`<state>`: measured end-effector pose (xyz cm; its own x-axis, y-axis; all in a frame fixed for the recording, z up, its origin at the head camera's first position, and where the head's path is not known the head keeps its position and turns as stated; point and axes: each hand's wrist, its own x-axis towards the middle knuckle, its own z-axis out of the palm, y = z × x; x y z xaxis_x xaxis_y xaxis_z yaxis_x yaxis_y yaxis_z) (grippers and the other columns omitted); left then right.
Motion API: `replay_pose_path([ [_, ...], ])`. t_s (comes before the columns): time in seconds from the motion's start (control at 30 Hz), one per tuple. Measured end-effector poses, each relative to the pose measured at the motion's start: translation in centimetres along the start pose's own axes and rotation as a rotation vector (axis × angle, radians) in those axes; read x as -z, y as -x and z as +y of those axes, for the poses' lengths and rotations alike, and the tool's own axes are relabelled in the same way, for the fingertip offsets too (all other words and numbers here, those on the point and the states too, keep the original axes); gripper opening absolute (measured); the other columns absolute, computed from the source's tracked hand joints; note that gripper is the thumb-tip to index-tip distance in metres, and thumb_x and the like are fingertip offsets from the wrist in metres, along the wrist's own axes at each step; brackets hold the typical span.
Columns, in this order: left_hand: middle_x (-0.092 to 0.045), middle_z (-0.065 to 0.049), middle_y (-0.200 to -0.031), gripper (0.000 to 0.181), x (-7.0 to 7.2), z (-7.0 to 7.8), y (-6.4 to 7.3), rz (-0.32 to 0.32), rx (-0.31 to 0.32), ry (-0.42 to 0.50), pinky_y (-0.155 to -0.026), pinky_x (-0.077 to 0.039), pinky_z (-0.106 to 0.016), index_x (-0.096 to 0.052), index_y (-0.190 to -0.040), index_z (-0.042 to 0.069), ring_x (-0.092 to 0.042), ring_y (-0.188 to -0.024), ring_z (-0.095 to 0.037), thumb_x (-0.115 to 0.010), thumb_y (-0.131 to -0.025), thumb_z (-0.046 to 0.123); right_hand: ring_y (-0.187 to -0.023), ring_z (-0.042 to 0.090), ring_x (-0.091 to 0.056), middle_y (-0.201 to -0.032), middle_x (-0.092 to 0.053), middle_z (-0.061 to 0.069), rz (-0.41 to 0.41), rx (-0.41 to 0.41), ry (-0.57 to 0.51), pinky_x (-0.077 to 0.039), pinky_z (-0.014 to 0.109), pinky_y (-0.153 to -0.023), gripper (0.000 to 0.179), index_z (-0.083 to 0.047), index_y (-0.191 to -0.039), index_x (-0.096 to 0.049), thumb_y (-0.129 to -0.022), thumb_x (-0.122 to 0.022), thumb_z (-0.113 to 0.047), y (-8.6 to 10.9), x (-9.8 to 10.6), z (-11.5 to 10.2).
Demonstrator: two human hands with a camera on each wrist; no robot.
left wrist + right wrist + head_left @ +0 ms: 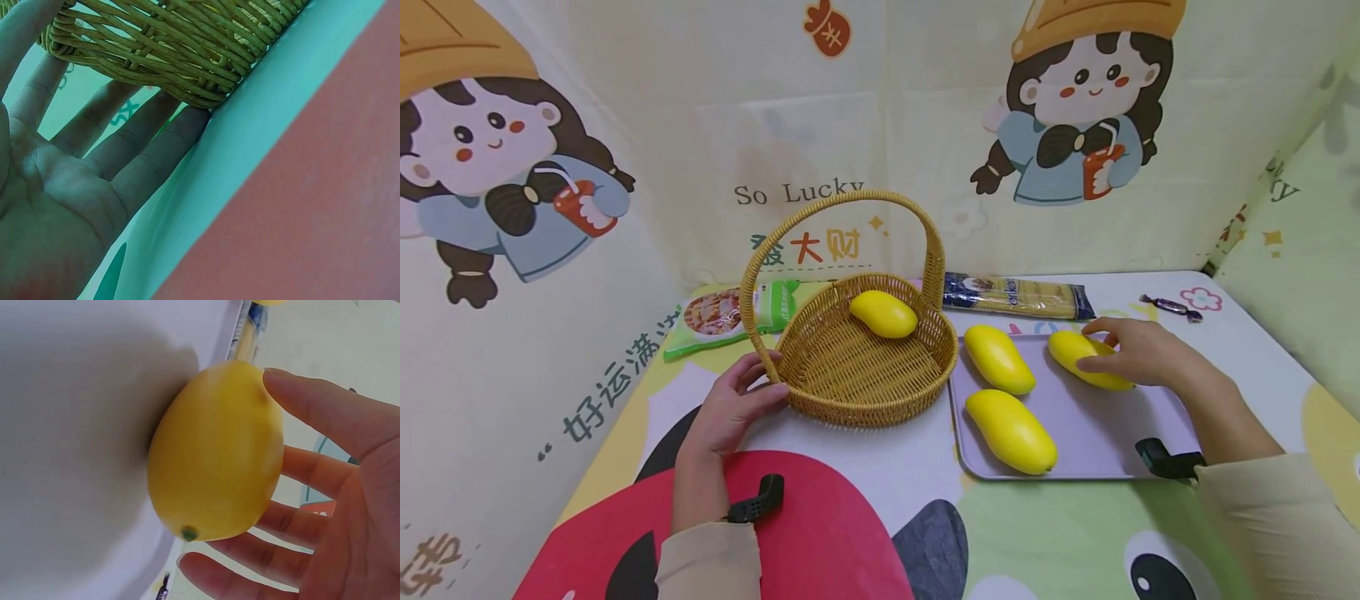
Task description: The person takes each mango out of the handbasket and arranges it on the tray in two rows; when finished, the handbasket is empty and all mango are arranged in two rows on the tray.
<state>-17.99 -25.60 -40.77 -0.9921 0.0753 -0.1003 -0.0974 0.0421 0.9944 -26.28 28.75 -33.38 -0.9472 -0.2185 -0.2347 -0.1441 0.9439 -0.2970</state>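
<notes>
Mango [215, 453] handling: I judge it light, stiff and smooth, so slippery.
Best hold: I'd take it across the plump middle.
Mango place: far side of the tray [1075, 437], between thumb and fingers of my right hand [1150, 354].
Right fingers: wide; I can't tell whether they press.
Left hand [718, 421]: fingers nearly straight, touching the left side of the basket [861, 412].

There are four mangoes [1011, 432], two packets [1015, 300], one basket [850, 367], one tray [1097, 429], one candy [1171, 307]
</notes>
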Motion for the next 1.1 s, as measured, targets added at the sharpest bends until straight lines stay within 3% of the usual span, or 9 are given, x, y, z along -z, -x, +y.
replay_pose_path([
  [0.17, -0.036, -0.013, -0.162, 0.058, 0.0, -0.1, 0.0, -0.003, -0.004, -0.005, -0.099, -0.056, -0.026, -0.044, -0.150, 0.010, -0.055, -0.133, -0.017, -0.070, -0.099, 0.018, -0.096, 0.041, -0.060, -0.124, -0.058, 0.037, -0.008, 0.007, 0.003, -0.059, 0.050, -0.074, 0.080, 0.001, -0.143, -0.050, -0.087, -0.078, -0.048, 0.1, 0.0, -0.2],
  [0.43, -0.036, -0.013, -0.162, 0.058, 0.0, 0.0, 0.1, -0.004, -0.005, -0.006, -0.099, -0.056, -0.026, -0.043, -0.150, 0.010, -0.055, -0.132, -0.015, -0.070, -0.099, 0.017, -0.095, 0.038, -0.060, -0.119, -0.062, 0.033, -0.017, 0.045, 0.021, -0.058, 0.052, -0.077, 0.071, 0.001, -0.139, -0.055, -0.088, -0.078, -0.044, 0.1, -0.1, -0.6],
  [1.1, -0.037, -0.013, -0.162, 0.054, -0.1, 0.1, 0.1, 0.005, 0.004, -0.005, -0.100, -0.056, -0.028, -0.044, -0.149, 0.010, -0.056, -0.132, -0.016, -0.068, -0.100, 0.013, -0.097, 0.042, -0.060, -0.122, -0.059, 0.038, -0.004, 0.001, 0.011, -0.058, 0.053, -0.078, 0.076, 0.004, -0.144, -0.048, -0.090, -0.077, -0.039, 0.0, 0.0, -1.1],
])
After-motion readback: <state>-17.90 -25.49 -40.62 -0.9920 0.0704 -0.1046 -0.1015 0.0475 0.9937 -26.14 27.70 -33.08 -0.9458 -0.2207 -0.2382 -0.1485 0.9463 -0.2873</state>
